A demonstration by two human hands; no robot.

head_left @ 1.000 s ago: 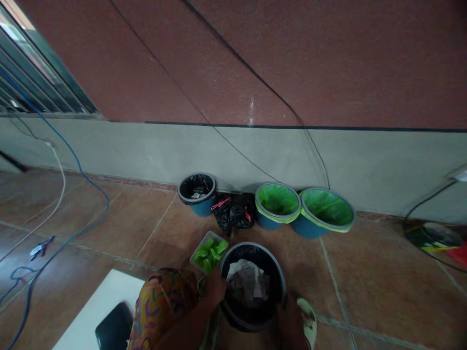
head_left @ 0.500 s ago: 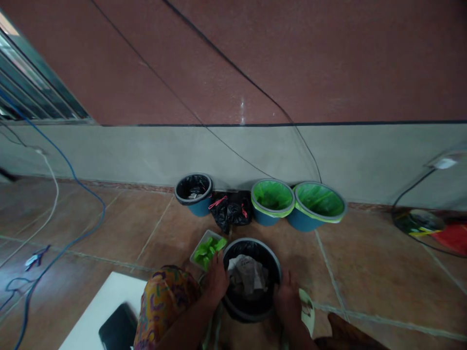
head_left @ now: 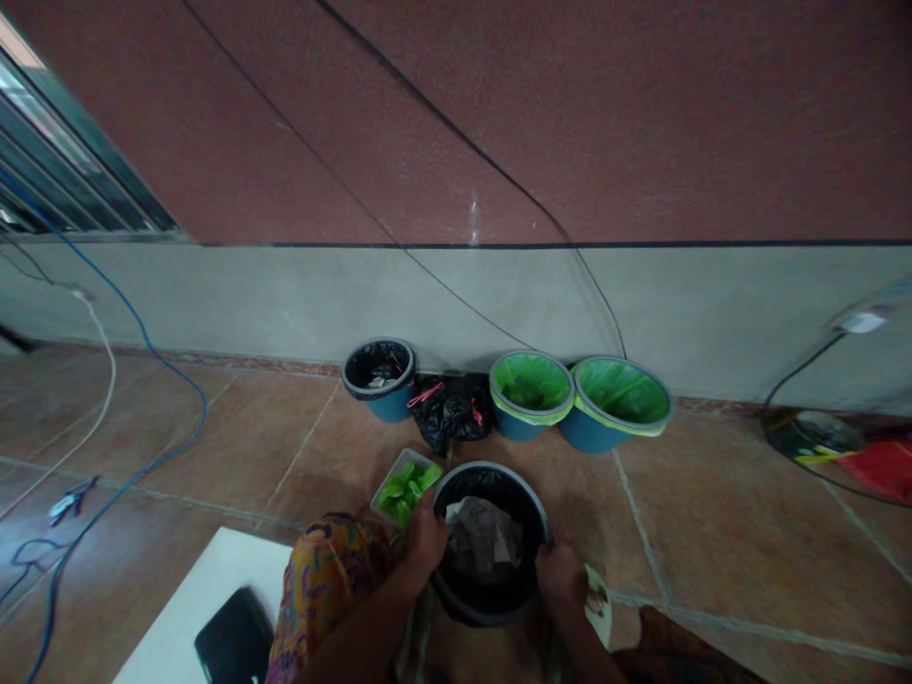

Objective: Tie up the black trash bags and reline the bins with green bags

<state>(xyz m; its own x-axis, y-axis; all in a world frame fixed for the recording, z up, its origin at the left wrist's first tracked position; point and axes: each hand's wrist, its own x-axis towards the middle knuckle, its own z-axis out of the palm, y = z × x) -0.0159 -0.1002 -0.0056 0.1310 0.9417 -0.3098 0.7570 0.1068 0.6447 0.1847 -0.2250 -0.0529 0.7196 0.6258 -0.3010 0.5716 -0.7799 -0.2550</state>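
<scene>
In front of me stands a trash bin (head_left: 491, 613) lined with a black bag, with crumpled paper (head_left: 484, 537) inside it. My left hand (head_left: 426, 534) grips the left side of its rim, thumb toward the inside. On the opposite side my right hand (head_left: 562, 573) is closed round the rim. A clear tub of green leaves (head_left: 405, 489) lies just beyond my left hand. Beside my right wrist, partly covered, is a pale green flat object (head_left: 598, 608) I cannot identify.
Along the wall stand a black-lined bin (head_left: 390, 404), tied black bags (head_left: 456, 413) and two green-lined bins (head_left: 523, 427), (head_left: 595, 435). A white board (head_left: 192, 589) holding a black case (head_left: 235, 636) is at lower left. A blue cable (head_left: 171, 454) crosses the left floor.
My right hand's fingers have gone from raised and spread to closed on the bin's rim. My left fingers have also closed on the rim. The bin has barely shifted.
</scene>
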